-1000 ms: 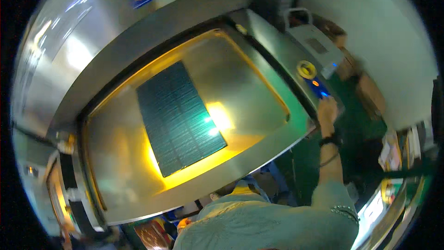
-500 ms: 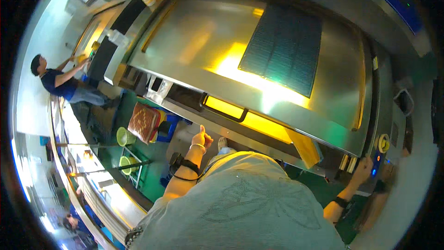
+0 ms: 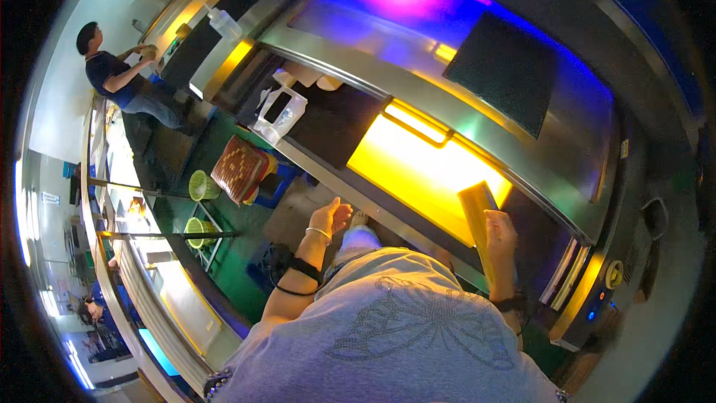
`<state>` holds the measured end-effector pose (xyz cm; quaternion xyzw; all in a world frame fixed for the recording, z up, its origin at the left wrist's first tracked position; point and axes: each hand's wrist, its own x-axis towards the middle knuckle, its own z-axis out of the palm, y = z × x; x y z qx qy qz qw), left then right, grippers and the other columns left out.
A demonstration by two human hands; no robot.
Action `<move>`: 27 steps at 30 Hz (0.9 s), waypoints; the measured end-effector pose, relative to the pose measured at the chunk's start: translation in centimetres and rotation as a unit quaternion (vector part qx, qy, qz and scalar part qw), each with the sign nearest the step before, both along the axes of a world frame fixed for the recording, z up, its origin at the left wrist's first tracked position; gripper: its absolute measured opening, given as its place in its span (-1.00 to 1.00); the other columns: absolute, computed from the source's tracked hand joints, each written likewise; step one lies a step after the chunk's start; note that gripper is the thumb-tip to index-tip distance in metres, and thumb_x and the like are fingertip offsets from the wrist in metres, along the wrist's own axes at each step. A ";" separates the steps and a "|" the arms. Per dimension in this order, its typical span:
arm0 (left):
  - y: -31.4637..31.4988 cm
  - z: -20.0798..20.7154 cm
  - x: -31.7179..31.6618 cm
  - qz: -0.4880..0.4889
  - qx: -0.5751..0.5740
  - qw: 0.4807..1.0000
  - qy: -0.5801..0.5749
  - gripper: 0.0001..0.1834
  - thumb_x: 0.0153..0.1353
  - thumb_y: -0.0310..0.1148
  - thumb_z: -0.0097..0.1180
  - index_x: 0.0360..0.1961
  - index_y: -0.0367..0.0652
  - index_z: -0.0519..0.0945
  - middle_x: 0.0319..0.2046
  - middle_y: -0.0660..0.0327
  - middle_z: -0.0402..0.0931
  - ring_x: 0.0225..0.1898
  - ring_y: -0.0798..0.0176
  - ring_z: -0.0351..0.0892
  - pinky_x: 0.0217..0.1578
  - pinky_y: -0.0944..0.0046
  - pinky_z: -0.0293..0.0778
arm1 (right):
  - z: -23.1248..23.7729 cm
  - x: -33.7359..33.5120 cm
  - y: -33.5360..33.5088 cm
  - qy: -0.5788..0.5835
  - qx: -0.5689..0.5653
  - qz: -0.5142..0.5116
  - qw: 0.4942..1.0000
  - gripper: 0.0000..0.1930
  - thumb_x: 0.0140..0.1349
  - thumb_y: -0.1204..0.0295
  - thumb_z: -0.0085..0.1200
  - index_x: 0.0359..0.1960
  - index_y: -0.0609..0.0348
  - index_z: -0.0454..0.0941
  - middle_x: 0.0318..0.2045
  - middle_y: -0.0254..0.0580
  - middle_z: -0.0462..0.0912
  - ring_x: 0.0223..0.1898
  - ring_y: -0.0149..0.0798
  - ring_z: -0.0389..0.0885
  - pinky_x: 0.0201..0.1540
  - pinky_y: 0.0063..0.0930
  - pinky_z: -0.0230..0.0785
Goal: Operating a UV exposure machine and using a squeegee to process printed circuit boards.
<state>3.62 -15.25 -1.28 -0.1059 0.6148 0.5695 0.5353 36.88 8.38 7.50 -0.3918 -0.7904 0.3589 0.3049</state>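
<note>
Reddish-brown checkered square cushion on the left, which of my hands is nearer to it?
Your left hand. In the head view it is right of the cushion and lower, not touching it; your right hand is much farther to the right.

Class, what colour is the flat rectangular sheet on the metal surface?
The sheet looks nearly black; best in the head view.

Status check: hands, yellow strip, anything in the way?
Left hand apparently empty. Right hand at yellow strip, grip unclear; hand hides part of it. Dark panel on metal bed, uncovered.
</note>
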 end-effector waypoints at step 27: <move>-4.9 -7.3 -18.6 -0.197 -0.067 0.961 0.183 -0.64 0.18 -0.13 -0.03 -0.55 -0.20 0.54 -0.73 0.24 0.44 -0.78 0.34 0.36 -0.72 0.37 0.25 | -2.7 -19.1 -3.2 -0.078 0.032 -0.026 0.996 -0.84 0.10 0.52 -0.02 -0.29 0.26 0.54 -0.32 -0.07 0.58 -0.24 -0.13 0.55 -0.18 -0.35 0.38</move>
